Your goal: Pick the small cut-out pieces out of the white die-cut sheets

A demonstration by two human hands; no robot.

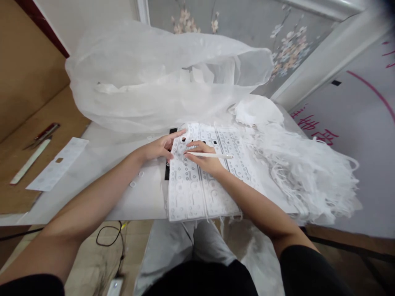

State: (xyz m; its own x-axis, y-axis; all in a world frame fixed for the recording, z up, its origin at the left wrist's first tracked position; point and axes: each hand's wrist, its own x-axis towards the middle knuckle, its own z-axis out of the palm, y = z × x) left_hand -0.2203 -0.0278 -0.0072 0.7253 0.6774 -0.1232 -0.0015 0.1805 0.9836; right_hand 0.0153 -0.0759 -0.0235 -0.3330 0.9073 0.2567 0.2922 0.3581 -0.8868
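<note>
A white cloth (185, 197) printed with grey circles and lines lies on the table, its front edge frayed. My right hand (208, 158) rests on it, fingers closed around a slim white pen (220, 156) pointing left. My left hand (159, 147) is spread at the cloth's left edge, index finger stretched along the top and thumb lower down, pressing near a small dark opening (184, 139). Other small dark squares (215, 142) show on the cloth near my right hand. A black flat piece (167, 172) sticks out from under the cloth's left side.
Small white square rings (132, 184) lie left of the cloth. Farther left are a white strip with a hole (63, 164), a white stick (31, 161) and a red-handled tool (46, 132). Tangled white strings (311, 172) heap at right. A large translucent bag (138, 98) lies behind.
</note>
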